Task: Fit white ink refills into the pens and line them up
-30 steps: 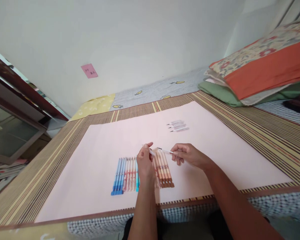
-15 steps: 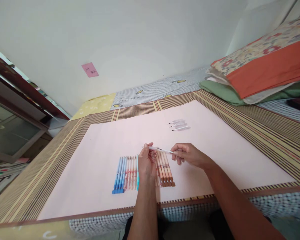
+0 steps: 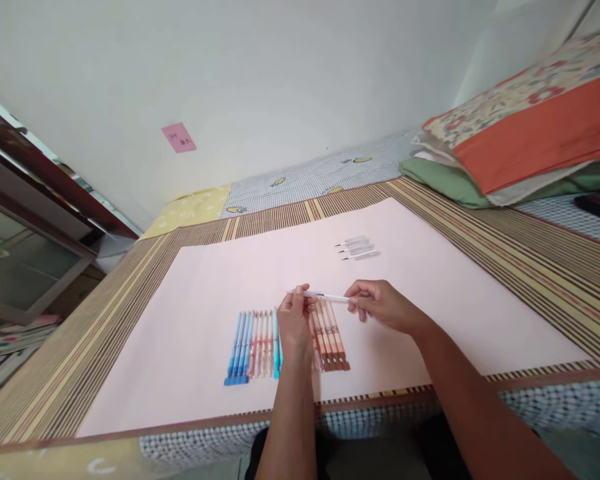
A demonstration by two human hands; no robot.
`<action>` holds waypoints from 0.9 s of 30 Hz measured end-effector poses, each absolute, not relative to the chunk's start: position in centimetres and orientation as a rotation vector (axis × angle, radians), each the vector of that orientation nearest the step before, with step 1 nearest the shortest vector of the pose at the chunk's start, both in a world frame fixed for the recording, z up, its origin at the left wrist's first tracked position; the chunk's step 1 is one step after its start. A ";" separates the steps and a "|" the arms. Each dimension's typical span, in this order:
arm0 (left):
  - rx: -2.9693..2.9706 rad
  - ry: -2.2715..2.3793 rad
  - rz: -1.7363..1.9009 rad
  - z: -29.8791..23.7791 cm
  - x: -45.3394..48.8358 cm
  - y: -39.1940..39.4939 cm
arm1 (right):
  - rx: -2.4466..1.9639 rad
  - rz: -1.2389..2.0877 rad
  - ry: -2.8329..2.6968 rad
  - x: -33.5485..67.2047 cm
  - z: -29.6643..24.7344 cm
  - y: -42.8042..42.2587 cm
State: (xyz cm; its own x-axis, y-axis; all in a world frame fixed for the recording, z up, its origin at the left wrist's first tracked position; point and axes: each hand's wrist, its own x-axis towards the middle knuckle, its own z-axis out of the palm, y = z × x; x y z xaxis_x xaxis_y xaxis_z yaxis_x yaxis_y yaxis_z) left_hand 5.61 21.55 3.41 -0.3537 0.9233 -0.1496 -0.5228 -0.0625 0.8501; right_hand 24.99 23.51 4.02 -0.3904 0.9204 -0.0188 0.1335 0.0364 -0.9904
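Observation:
Above the row of pens, my left hand (image 3: 295, 317) pinches a slim white tube (image 3: 307, 293), partly hidden by the fingers. My right hand (image 3: 380, 303) grips the right end of a white pen refill (image 3: 336, 298). Its dark tip points left and meets, or nearly meets, the tube's end. Several blue pens (image 3: 239, 347), pink pens (image 3: 263, 347), turquoise pens (image 3: 277, 340) and peach-and-brown pens (image 3: 333, 337) lie side by side below; my left hand and forearm hide the middle of the row. Several similar dark-tipped refills (image 3: 360, 250) rest farther back.
A large pale pink sheet (image 3: 145, 333) covers much of the striped mat (image 3: 530, 267). Folded orange-and-floral bedding (image 3: 545, 120) is piled at the back right. A pink note (image 3: 179, 137) is stuck to the white wall (image 3: 290, 80).
The refill and tube have come closer to one line, with the refill less tilted. My right hand has risen slightly; my left hand has shifted only a little.

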 end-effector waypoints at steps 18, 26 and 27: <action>0.196 0.747 1.412 4.2 8.0 20.8 | -1.075 1.207 -1.627 23.5 6.1 22.6; 0.012 0.504 1.439 5.8 7.1 20.7 | -1.459 0.867 -1.621 28.9 4.8 24.1; 0.019 0.526 1.443 5.8 7.1 20.7 | -1.564 0.813 -1.684 29.6 4.5 24.2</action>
State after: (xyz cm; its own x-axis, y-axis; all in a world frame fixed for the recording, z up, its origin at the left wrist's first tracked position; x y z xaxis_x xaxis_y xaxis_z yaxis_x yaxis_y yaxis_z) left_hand 7.14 20.65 5.83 0.0351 0.9430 -0.3310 -0.9346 0.1482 0.3233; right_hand 29.55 24.21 4.47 -0.0370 0.9968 0.0702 0.5649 0.0788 -0.8214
